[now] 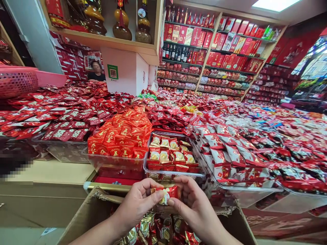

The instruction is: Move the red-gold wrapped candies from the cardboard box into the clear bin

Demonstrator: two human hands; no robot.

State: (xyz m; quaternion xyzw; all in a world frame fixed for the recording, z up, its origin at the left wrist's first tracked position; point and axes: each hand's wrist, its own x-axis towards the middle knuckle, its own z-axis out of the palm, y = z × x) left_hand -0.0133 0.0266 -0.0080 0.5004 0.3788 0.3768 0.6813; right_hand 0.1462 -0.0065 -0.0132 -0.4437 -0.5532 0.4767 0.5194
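A small red and gold candy packet (pixel 173 193) is held between both hands above an open cardboard box (pixel 81 211). My left hand (pixel 140 200) pinches its left end between thumb and fingers, and my right hand (pixel 191 200) grips the right end, its thumb at the lower edge. Loose red and gold packets (pixel 166 231) lie in the box below. Just beyond the hands, a clear plastic bin (pixel 176 175) holds similar packets (pixel 165 154) arranged in rows. To its left stands a bin heaped with orange-red packets (pixel 122 136).
More clear bins with red and white packets (pixel 230 153) extend right, and dark red packets (pixel 68 129) lie left. A pink basket (pixel 17 81) stands at the far left. Shelves with bottles and boxes (pixel 189 35) line the back. A person (pixel 96 72) is behind the display.
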